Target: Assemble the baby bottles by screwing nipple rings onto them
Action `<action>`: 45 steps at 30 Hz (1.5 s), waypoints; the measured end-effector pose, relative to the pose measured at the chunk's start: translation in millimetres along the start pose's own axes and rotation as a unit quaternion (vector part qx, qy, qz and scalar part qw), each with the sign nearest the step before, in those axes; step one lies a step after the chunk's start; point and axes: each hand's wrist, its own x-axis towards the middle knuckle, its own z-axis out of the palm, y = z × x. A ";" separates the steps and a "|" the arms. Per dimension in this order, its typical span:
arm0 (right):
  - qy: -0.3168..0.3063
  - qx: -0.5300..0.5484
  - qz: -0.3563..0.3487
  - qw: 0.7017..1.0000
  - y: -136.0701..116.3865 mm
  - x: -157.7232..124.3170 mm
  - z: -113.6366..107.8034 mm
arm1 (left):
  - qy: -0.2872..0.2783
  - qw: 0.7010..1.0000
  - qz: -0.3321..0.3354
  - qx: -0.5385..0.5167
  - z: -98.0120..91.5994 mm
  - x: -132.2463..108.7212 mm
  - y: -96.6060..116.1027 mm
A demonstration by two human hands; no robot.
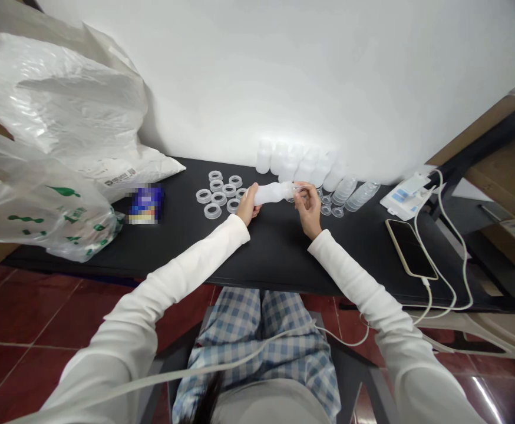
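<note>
A white translucent bottle [271, 193] lies sideways in the air above the black table [266, 247], its neck to the right. My left hand [248, 204] is wrapped round its base end. At the neck, my right hand [308, 207] pinches a small clear piece [299, 189], partly hidden by the fingers. Several translucent rings [212, 211] lie left of my left hand. Behind my hands stand several white bottles [264, 156] along the wall. Small clear round pieces [337, 211] sit just right of my right hand, beside stacked clear cups [362, 195].
Large plastic bags [85, 118] fill the left side, with a blurred blue packet [146, 205] near them. At the right are a phone [411, 248] on a cable and a white power strip [405, 197]. A loose cable crosses my lap.
</note>
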 end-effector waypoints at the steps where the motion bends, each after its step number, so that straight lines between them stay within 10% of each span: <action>1: 0.005 -0.005 0.003 1.000 0.0 0.3 0.4 | 0.004 1.000 0.006 -0.001 0.3 -0.3 -0.5; 45: -0.068 -0.057 -0.023 0.996 -12.0 9.2 -18.9 | -0.013 0.999 0.036 -0.027 -1.0 -1.0 4.0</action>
